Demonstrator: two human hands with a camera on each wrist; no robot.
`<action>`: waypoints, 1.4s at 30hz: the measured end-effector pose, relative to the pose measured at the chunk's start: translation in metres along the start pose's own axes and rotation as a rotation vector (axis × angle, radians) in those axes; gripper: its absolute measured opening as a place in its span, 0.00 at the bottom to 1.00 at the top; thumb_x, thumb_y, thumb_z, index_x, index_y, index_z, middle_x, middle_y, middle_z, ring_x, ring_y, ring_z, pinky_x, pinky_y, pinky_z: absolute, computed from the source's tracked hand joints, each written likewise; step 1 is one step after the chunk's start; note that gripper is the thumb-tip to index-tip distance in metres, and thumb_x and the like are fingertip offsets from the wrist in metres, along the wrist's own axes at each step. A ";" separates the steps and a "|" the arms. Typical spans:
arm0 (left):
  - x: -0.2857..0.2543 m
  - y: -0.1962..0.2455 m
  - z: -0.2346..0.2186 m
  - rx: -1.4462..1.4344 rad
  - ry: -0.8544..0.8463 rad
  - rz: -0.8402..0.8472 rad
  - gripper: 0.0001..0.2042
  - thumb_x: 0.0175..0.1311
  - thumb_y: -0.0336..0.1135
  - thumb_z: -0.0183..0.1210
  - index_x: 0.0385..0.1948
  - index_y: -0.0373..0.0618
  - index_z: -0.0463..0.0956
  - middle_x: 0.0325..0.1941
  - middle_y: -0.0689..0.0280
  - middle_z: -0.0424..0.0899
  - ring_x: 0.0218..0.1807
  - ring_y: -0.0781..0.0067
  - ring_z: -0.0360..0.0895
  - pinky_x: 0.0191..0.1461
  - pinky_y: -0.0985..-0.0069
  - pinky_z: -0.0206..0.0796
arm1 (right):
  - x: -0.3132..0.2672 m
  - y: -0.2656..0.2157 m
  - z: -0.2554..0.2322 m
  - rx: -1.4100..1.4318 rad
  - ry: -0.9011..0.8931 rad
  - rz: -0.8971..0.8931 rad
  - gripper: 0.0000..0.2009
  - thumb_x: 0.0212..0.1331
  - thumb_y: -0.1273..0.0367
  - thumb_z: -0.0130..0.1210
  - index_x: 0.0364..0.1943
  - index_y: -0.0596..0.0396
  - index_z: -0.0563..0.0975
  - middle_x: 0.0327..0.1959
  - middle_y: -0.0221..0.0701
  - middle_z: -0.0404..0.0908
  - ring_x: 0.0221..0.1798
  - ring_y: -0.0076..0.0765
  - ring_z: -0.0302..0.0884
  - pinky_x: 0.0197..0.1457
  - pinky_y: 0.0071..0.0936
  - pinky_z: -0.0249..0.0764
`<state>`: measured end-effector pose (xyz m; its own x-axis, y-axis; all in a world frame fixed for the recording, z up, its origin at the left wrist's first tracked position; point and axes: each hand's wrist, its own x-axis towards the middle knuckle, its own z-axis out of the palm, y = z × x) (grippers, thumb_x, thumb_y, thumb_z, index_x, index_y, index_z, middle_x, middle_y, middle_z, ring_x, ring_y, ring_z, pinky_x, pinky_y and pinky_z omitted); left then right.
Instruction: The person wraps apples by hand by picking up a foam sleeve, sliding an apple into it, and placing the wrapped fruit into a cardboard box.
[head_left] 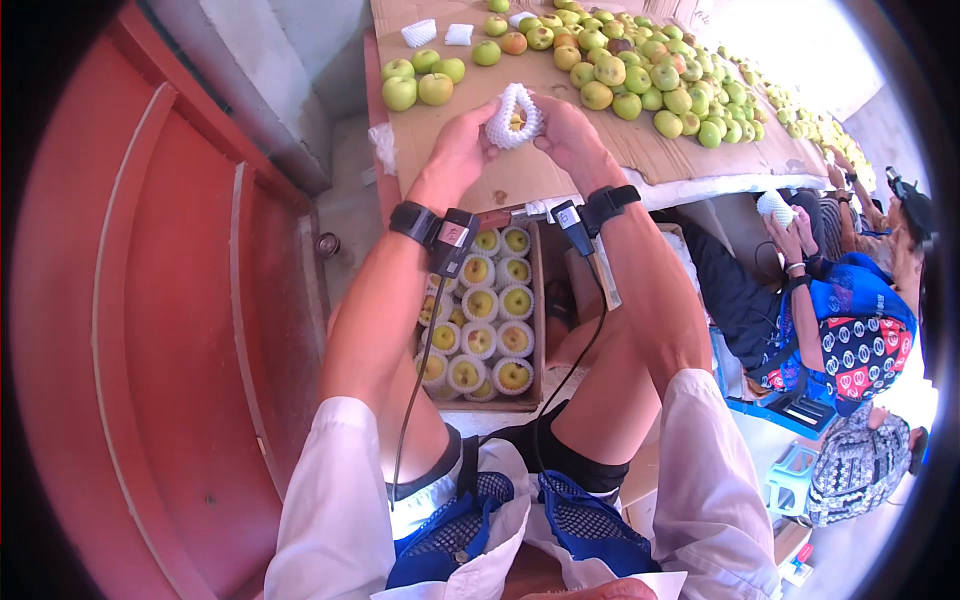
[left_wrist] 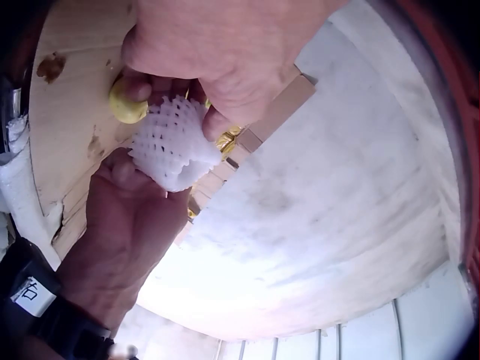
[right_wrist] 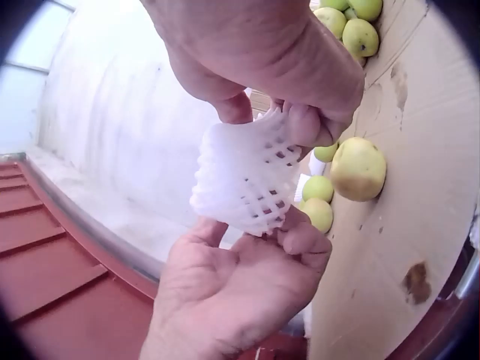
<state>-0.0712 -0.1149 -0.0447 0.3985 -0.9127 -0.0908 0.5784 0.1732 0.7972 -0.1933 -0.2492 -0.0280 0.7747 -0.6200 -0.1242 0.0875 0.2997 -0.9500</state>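
A white foam net sleeve (head_left: 503, 130) is stretched between my two hands over the cardboard-covered table (head_left: 550, 182). My left hand (head_left: 465, 145) pinches one side of its rim; my right hand (head_left: 574, 138) pinches the opposite side. In the head view a yellowish apple (head_left: 517, 121) shows through the sleeve's opening. The right wrist view has a yellow-green apple (right_wrist: 358, 169) on the cardboard behind the sleeve (right_wrist: 244, 176). Fingers partly cover the sleeve's edge in both wrist views.
Loose apples (head_left: 690, 95) are heaped at the back right, with several more apples (head_left: 400, 92) at the left beside spare foam sleeves (head_left: 419, 33). Below the table edge, a carton (head_left: 540, 340) holds apples in foam sleeves. Another person (head_left: 850, 310) sits at the right.
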 end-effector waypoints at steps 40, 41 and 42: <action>0.018 -0.009 0.001 0.238 0.391 0.337 0.14 0.76 0.40 0.54 0.48 0.37 0.72 0.37 0.65 0.80 0.32 0.80 0.77 0.31 0.78 0.68 | 0.017 0.023 0.028 -0.370 0.458 -0.422 0.19 0.70 0.59 0.58 0.42 0.69 0.79 0.35 0.39 0.84 0.38 0.31 0.80 0.44 0.32 0.76; 0.013 -0.007 0.004 0.244 0.387 0.334 0.14 0.76 0.41 0.54 0.48 0.37 0.72 0.37 0.65 0.80 0.31 0.79 0.76 0.30 0.78 0.68 | 0.015 0.021 0.029 -0.366 0.456 -0.433 0.19 0.69 0.59 0.58 0.42 0.69 0.79 0.34 0.38 0.84 0.37 0.30 0.79 0.43 0.31 0.76; 0.009 -0.006 0.007 0.251 0.383 0.331 0.14 0.77 0.41 0.54 0.48 0.38 0.72 0.36 0.65 0.80 0.31 0.79 0.76 0.29 0.77 0.68 | 0.013 0.018 0.030 -0.360 0.455 -0.444 0.19 0.69 0.60 0.58 0.42 0.68 0.79 0.34 0.37 0.84 0.37 0.29 0.78 0.42 0.31 0.76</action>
<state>-0.0758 -0.1268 -0.0462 0.7870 -0.6168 0.0155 0.2098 0.2912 0.9334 -0.1625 -0.2301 -0.0384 0.3705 -0.8909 0.2627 0.0608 -0.2589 -0.9640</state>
